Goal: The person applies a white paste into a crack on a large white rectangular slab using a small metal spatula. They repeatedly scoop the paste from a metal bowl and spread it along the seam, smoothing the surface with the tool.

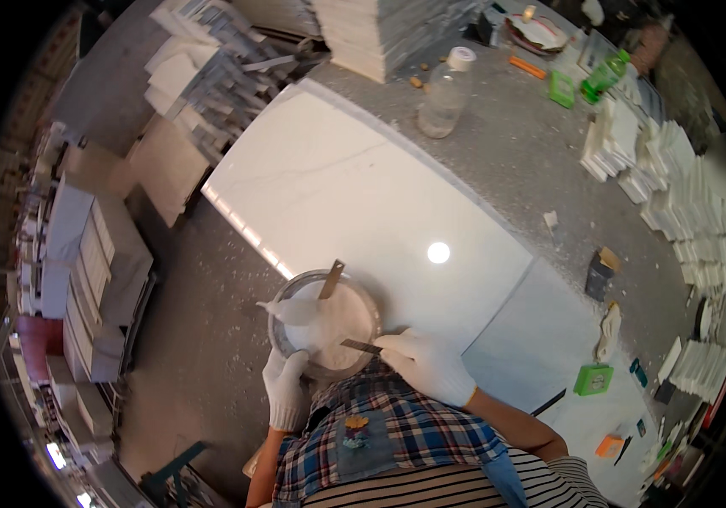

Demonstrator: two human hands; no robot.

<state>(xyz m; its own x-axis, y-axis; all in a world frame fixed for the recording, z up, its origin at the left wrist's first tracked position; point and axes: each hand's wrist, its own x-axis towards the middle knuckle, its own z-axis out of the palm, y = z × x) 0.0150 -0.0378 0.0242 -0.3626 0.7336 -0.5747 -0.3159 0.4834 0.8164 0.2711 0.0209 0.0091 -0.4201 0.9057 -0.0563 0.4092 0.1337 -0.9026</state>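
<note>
A round metal bowl [375, 315] sits against the near edge of a glossy white slab, with white powder or paste [348, 317] in it. My left hand [285, 381], in a white knit glove, grips the bowl's near left side. In my gloved right hand [427, 366] is a thin dark metal blade [361, 346], its tip over the white material. A second flat metal strip [330, 279] with a hole at its end leans in the bowl and sticks out past the far rim. A white, bag-like thing [293, 311] with a pointed end lies across the left rim.
The white slab [329, 169] stretches away to the far left on a grey worktop. A clear bottle [446, 93] stands beyond it. White stacked pieces [702, 203], a green bottle [605, 78] and a green box [592, 380] are at the right. Stone blocks [96, 279] stand left.
</note>
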